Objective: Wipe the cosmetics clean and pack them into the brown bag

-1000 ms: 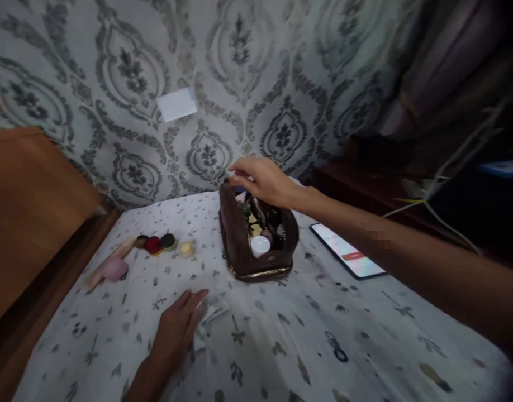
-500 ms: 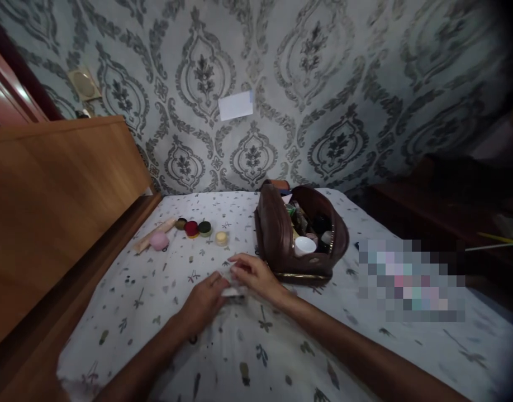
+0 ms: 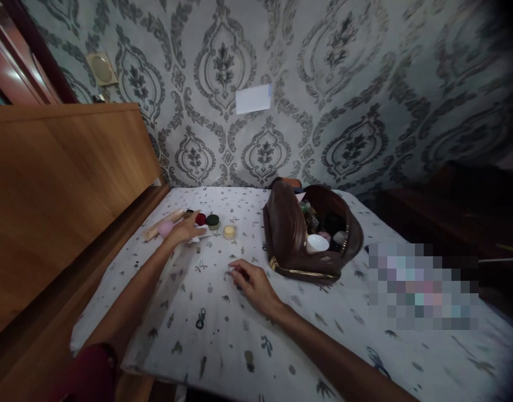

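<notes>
My left hand [image 3: 184, 230] reaches to the far left of the patterned cloth, its fingertips at a red-lidded jar [image 3: 200, 219]. A thin white tissue-like piece [image 3: 203, 232] sticks out from under its palm and thumb. Right beside the red jar stands a dark-green-lidded jar [image 3: 213, 221], with a small pale-yellow pot [image 3: 229, 232] nearer the middle. A pink ball-shaped item [image 3: 166, 228] and a long beige tube [image 3: 152, 231] lie left of the hand. My right hand [image 3: 253, 283] rests over the cloth with loosely curled fingers, thumb and index apart, left of the brown bag.
An unzipped brown bag [image 3: 284, 234] stands on the right, packed with small items and a white bowl [image 3: 317, 243]. A wooden panel [image 3: 72, 167] borders the left side, and the patterned wall [image 3: 265, 151] the back. A pixelated patch covers something at right.
My left hand has moved forward and left from the middle to the jars, taking the white piece along. My right hand stays near its place. The view has shifted slightly left.
</notes>
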A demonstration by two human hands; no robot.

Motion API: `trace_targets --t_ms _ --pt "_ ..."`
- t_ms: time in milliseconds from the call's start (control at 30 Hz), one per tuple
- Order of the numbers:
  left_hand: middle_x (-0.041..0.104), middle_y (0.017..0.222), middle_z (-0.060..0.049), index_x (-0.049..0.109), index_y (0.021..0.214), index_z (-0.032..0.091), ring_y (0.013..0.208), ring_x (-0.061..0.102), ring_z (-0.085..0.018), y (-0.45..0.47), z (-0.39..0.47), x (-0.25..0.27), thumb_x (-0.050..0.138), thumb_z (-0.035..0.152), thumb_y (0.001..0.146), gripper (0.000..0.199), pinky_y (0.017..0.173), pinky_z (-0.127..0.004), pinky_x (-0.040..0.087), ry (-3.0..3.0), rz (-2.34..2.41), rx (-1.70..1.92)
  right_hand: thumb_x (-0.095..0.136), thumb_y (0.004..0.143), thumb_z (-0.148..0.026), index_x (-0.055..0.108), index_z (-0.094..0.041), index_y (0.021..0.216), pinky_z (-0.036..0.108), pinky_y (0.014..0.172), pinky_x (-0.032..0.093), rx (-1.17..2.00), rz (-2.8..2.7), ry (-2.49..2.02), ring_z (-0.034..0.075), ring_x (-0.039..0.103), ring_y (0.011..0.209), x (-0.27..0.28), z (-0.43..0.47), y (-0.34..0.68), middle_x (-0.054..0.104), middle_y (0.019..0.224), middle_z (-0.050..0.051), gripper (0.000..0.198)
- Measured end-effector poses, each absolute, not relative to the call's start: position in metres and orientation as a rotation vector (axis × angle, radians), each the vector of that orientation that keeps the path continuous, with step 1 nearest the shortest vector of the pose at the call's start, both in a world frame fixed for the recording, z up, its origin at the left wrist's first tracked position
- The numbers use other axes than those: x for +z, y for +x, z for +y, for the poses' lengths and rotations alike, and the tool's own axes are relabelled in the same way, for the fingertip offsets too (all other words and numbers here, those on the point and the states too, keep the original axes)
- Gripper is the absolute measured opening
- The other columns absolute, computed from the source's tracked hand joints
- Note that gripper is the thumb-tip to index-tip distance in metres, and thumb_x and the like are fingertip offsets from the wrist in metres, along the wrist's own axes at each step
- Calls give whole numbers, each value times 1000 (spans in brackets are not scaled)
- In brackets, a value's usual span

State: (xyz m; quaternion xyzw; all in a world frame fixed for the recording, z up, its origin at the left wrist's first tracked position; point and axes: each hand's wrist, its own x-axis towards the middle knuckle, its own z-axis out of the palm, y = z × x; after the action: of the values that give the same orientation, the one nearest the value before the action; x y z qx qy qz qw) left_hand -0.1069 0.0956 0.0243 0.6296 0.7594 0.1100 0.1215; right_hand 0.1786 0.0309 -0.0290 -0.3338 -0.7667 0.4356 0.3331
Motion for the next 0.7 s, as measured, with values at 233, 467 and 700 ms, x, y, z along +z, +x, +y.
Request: trace_targets --t_ms 233,467,700 --pt "70 122 -13 34 150 20 105 68 -28 -100 108 27 61 50 84 78 81 -30 49 1764 2310 165 49 90 -35 66 -24 95 32 61 48 1130 -2032 -872 21 62 64 -30 33 177 65 70 2 21" --pt "69 120 -19 20 154 19 108 66 -33 -78 76 17 50 37 96 67 87 -39 47 1882 2446 138 49 90 -34 67 -23 91 31 62 47 1120 -2044 -851 20 62 65 -29 34 177 66 70 2 21" --pt "70 119 -16 19 158 21 105 67 -32 -59 25 20 44 16 94 69 85 -39 47 2060 2351 -29 49 90 -32 66 -23 89 31 63 45 1121 -2056 -835 20 61 66 -30 34 177 65 71 2 20"
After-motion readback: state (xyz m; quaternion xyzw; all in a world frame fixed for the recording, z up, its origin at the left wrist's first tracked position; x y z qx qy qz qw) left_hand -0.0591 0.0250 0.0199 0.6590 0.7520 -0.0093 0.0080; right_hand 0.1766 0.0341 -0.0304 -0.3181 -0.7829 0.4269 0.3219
